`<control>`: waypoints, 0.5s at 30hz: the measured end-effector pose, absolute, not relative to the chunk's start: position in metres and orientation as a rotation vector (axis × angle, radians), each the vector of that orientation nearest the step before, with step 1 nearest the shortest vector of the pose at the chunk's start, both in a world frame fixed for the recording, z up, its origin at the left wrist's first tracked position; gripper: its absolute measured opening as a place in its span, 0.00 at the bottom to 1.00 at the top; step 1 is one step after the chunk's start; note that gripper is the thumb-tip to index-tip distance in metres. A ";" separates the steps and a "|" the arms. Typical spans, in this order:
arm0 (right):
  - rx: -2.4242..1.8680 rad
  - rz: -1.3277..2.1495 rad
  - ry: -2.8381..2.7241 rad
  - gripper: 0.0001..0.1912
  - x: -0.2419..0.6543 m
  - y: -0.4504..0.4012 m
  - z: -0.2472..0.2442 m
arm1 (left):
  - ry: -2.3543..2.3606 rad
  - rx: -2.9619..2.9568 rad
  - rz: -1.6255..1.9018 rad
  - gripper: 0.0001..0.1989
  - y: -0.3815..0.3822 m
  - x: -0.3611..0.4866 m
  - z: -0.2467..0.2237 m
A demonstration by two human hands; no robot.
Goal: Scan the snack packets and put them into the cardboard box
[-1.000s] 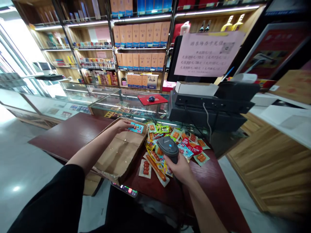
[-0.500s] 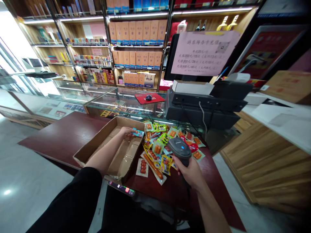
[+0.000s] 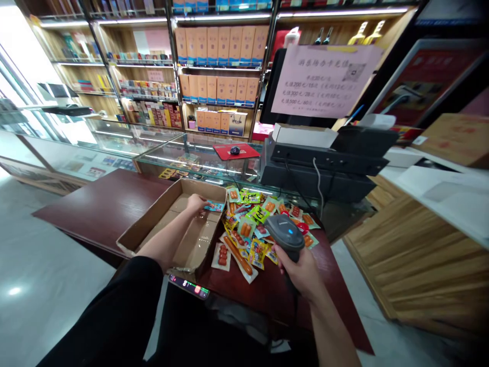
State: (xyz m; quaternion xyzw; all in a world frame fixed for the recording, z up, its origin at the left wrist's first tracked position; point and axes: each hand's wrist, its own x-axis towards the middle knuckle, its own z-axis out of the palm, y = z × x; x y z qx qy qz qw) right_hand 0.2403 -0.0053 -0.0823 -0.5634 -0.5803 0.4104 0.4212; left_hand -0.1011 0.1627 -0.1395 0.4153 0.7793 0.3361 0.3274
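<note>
My left hand point(image 3: 196, 204) is over the far part of an open cardboard box point(image 3: 148, 221), its fingers closed on a small blue snack packet point(image 3: 214, 206). The packet is near the box's right wall. In my right hand point(image 3: 300, 270) is a dark grey barcode scanner point(image 3: 284, 234), held above the right side of a loose pile of snack packets. Among them are a long packaged sausage point(image 3: 240, 259), a packet of small red-brown sausages point(image 3: 221, 256), a yellow packet point(image 3: 257, 253) and a green packet point(image 3: 260, 213).
A phone point(image 3: 188, 286) with a lit screen lies at the table's point(image 3: 101, 204) front edge. Behind the pile are a glass counter point(image 3: 198, 160), a mouse point(image 3: 235, 150) on a red pad, and a monitor bearing a pink notice point(image 3: 324, 81). A wooden cabinet point(image 3: 405, 250) stands right.
My left hand has shifted slightly left and up with the blue packet, which now sits farther inside the box. My right hand still holds the scanner in nearly the same place.
</note>
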 end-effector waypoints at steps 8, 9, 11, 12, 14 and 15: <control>-1.415 0.934 -1.410 0.19 0.255 -0.013 -0.072 | 1.899 1.902 0.735 0.14 0.159 -0.051 -0.079; -1.414 0.918 -1.411 0.18 0.259 -0.015 -0.073 | 1.823 1.961 0.736 0.14 0.157 -0.037 -0.072; -1.406 0.893 -1.420 0.17 0.267 -0.019 -0.077 | 1.684 2.065 0.707 0.13 0.151 -0.008 -0.062; -1.400 0.883 -1.425 0.17 0.270 -0.021 -0.078 | 1.620 2.114 0.682 0.13 0.148 0.006 -0.059; -1.401 0.851 -1.422 0.16 0.278 -0.028 -0.081 | 1.477 2.231 0.607 0.12 0.142 0.034 -0.057; -1.404 0.820 -1.410 0.16 0.281 -0.031 -0.082 | 1.399 2.298 0.560 0.11 0.139 0.048 -0.057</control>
